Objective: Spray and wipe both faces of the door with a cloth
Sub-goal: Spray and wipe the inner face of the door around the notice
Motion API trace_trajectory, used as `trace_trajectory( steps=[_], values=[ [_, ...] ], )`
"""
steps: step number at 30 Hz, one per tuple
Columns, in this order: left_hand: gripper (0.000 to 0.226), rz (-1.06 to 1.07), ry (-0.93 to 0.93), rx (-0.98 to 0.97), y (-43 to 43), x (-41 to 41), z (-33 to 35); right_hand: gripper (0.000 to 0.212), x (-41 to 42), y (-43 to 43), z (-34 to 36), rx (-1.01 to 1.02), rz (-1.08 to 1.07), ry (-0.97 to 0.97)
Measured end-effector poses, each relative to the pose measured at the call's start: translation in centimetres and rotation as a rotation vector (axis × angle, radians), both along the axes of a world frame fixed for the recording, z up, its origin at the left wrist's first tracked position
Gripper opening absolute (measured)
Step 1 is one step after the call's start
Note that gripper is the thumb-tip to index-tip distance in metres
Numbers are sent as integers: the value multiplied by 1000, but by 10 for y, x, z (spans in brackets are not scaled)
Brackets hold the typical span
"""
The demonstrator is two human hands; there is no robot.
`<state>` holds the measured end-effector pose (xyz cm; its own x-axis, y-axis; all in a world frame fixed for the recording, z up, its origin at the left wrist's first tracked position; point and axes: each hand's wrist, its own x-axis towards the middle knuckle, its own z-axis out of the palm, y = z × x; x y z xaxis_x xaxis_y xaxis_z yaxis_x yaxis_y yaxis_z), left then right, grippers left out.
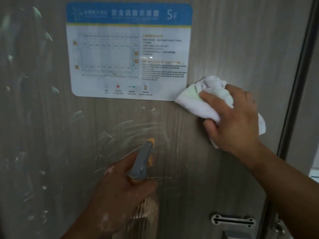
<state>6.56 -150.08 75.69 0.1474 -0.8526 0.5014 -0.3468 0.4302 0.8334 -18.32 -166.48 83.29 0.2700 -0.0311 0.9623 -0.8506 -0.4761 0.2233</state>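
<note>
I see a door [215,40] with a matt wood-grain finish, smeared with pale streaks. The evacuation sign [129,52] looks like glossy laminate. The cloth [207,107] is soft white fabric. The spray bottle [143,161] head is smooth grey and orange plastic; the latch plate [233,220] is shiny metal.

The left hand [120,190] hides the spray bottle [142,163] body; the evacuation plan [129,50] small print is blurred.
</note>
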Motion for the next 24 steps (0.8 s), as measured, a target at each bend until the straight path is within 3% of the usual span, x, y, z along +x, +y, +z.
trace_trajectory(
  steps=[6,11,15,19,24],
  values=[
    [48,50,-24,-34,-8,3,3,59,16,-1,30,-33,5,-46],
    [41,13,-16,24,-9,-1,0,53,11,2,-69,22,83,183],
    [35,8,-51,28,-5,-14,-3,51,-3,5,-125,105,23,314],
    [33,-17,-81,13,-5,-30,-4,50,-4,10,-107,97,34,220],
    [40,-75,18,9,-14,-48,-1,59,-1,10,-69,87,85,-10]
  ],
)
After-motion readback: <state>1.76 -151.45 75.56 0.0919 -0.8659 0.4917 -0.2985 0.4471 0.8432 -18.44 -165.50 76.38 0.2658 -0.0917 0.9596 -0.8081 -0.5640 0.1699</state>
